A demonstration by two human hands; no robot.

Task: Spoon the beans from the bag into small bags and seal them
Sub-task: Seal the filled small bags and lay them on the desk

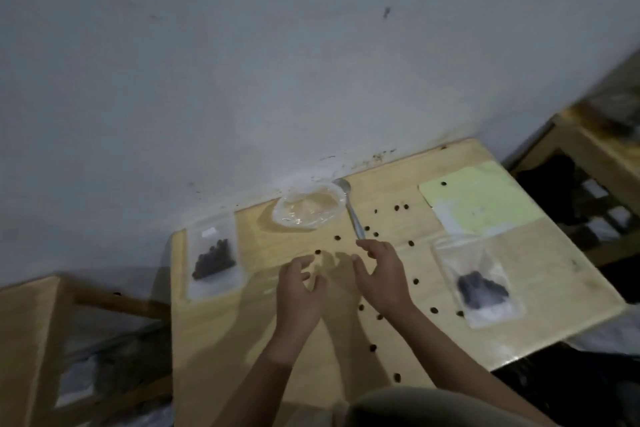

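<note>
Hovering over the desk (346, 340), the left hand (299, 291) and right hand (382, 276) hang loosely spread, holding nothing. Filling looks paused: loose beans (372, 347) need gathering first. Filled small bags (213, 258) (479, 282) lie either side; the source bag (308, 206) and spoon (349, 208) sit by the wall. Green paper (485, 198) lies nearby.

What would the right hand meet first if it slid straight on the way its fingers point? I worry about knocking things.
Probably the spoon: its handle end lies just beyond the right hand, though depth is unclear.

Head camera looks steeply down, close over the table (277, 374).
</note>
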